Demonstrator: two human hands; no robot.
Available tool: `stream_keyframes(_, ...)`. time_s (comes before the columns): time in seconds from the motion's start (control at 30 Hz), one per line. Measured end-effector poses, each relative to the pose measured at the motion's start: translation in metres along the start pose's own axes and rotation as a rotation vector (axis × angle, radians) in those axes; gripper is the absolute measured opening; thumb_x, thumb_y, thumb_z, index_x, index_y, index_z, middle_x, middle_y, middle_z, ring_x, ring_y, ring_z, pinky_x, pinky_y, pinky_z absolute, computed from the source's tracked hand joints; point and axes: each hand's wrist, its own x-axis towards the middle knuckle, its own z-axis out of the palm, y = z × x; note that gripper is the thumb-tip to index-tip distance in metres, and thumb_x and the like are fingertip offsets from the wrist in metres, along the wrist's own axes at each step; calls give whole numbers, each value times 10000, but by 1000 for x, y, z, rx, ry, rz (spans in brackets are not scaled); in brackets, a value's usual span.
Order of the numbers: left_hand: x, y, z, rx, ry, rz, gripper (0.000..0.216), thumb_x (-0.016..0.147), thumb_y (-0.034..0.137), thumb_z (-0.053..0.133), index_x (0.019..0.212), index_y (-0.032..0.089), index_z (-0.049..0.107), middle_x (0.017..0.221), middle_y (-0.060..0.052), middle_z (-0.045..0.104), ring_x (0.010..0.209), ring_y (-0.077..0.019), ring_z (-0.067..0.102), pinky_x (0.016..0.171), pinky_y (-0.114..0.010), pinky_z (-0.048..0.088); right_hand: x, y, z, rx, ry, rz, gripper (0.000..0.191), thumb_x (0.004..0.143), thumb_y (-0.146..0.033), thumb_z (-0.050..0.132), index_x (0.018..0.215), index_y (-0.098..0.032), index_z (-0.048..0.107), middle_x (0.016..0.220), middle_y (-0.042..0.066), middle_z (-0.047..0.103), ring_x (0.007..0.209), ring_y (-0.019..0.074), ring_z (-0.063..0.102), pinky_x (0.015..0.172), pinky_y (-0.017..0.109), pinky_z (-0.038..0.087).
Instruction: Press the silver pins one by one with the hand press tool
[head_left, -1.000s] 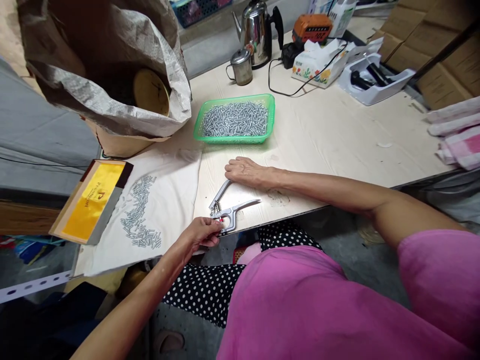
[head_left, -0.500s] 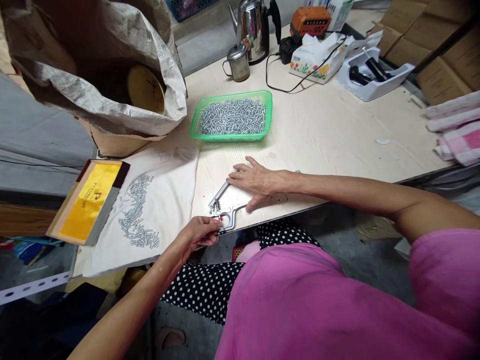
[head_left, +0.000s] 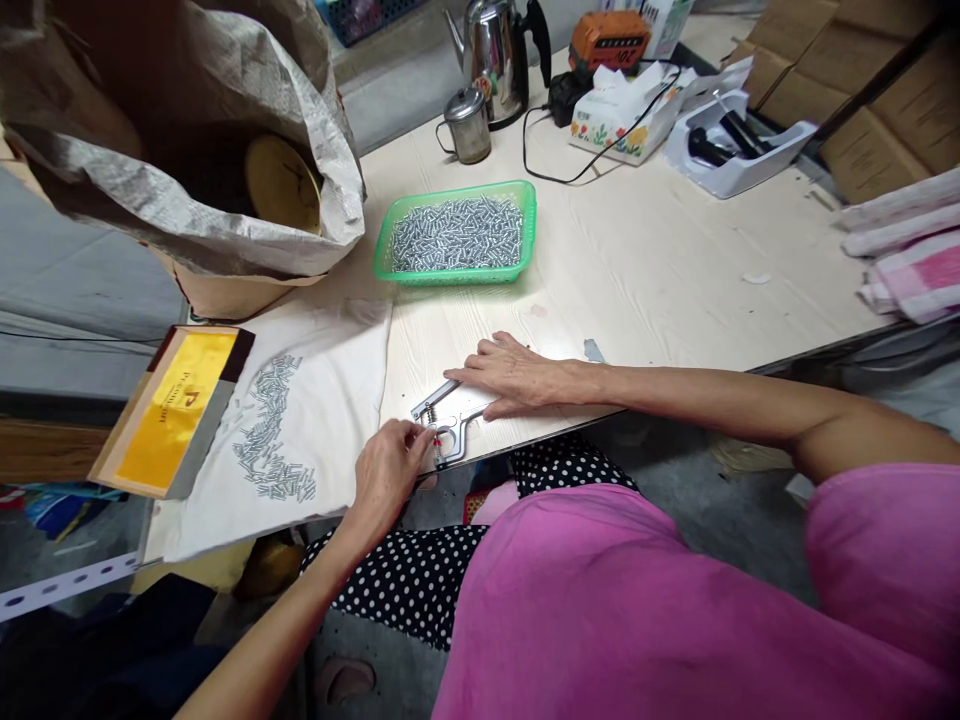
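Note:
A pair of silver spring-loaded hand pliers [head_left: 459, 420] lies at the table's front edge, its handles spread and a red part showing at its head. My right hand [head_left: 517, 378] lies across the handles, fingers over the upper one and thumb by the lower one. My left hand [head_left: 390, 462] is closed in a pinch at the head of the pliers; whatever is between its fingertips is too small to make out. Left of it, many small metal pins [head_left: 274, 430] are spread on a white cloth [head_left: 345, 400].
A green basket [head_left: 454, 277] of small metal pieces stands behind my hands. An open sack [head_left: 330, 150] and a yellow box [head_left: 176, 405] are at left. A kettle [head_left: 495, 60], metal cup [head_left: 466, 128], tissue pack [head_left: 611, 120] and white tray [head_left: 739, 165] stand at the back.
My left hand has turned and risen, its fingertips now over the pliers' head from above. The right hand's fingers have drawn in and the handles sit slightly closer together.

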Motion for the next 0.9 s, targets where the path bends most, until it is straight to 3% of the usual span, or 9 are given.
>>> stream_keyframes(0.1, 9, 10, 14, 194, 201, 397, 324, 929, 382, 685, 1186, 186, 695, 1166, -122, 708, 1088, -300, 636, 913, -428, 545, -1, -2, 5, 64, 18, 0, 684, 969, -384, 643, 1543, -143, 361, 1279, 169, 613, 1075, 304, 481, 896, 435, 383)
stream_keyframes(0.23, 36, 16, 30, 296, 152, 659, 589, 914, 345, 719, 1426, 144, 507, 1408, -171, 602, 1200, -322, 570, 1033, -488, 506, -4, -1, 3, 104, 23, 35, 777, 906, -407, 729, 1523, -98, 371, 1300, 186, 589, 1107, 308, 482, 927, 448, 426)
stream_keyframes(0.3, 46, 17, 32, 337, 129, 678, 645, 908, 349, 729, 1452, 122, 465, 1398, -184, 595, 1169, -322, 572, 1018, -486, 511, -8, -1, -1, 80, -14, 106, 755, 845, -449, 792, 1428, -89, 474, 1268, 189, 589, 1093, 314, 490, 903, 448, 451)
stream_keyframes(0.4, 51, 18, 30, 381, 107, 673, 628, 912, 361, 727, 1440, 132, 475, 1297, -167, 631, 1126, -318, 579, 959, -466, 530, -13, -3, -4, 24, -26, 144, 532, 878, -432, 773, 1242, -89, 590, 1205, 174, 600, 1045, 288, 499, 869, 417, 460)
stream_keyframes(0.5, 50, 23, 29, 388, 98, 653, 463, 936, 353, 700, 1336, 159, 570, 1174, -131, 661, 1074, -299, 592, 889, -426, 540, -14, -5, 0, -31, 19, 121, 286, 977, -344, 667, 1125, -102, 633, 1110, 144, 623, 1022, 261, 500, 854, 381, 442)
stream_keyframes(0.6, 50, 26, 31, 361, 121, 617, 252, 961, 328, 667, 1162, 176, 659, 1057, -100, 678, 1007, -278, 602, 842, -400, 538, -8, -4, 11, -63, 24, 102, 173, 1030, -271, 570, 1035, -118, 651, 1018, 118, 639, 983, 245, 509, 838, 363, 421)
stream_keyframes(0.77, 57, 24, 32, 315, 149, 577, 154, 962, 307, 662, 1055, 188, 696, 986, -81, 700, 976, -268, 617, 831, -395, 555, 1, -1, 20, -47, 23, 88, 204, 1059, -199, 467, 1020, -131, 655, 987, 105, 649, 938, 234, 505, 833, 356, 405)
stream_keyframes(0.83, 56, 21, 35, 304, 193, 566, 233, 954, 316, 674, 1142, 181, 684, 1066, -101, 714, 1018, -282, 629, 870, -422, 571, 1, 2, 16, -45, 44, 125, 186, 1035, -265, 548, 1066, -117, 656, 1035, 128, 644, 976, 252, 497, 841, 367, 405)
stream_keyframes(0.9, 49, 18, 43, 280, 278, 567, 342, 960, 302, 661, 1273, 167, 635, 1243, -143, 690, 1138, -307, 624, 970, -473, 562, -2, 8, 9, -28, 65, 138, 347, 966, -410, 674, 1126, -104, 651, 1102, 155, 627, 1008, 275, 487, 847, 379, 406)
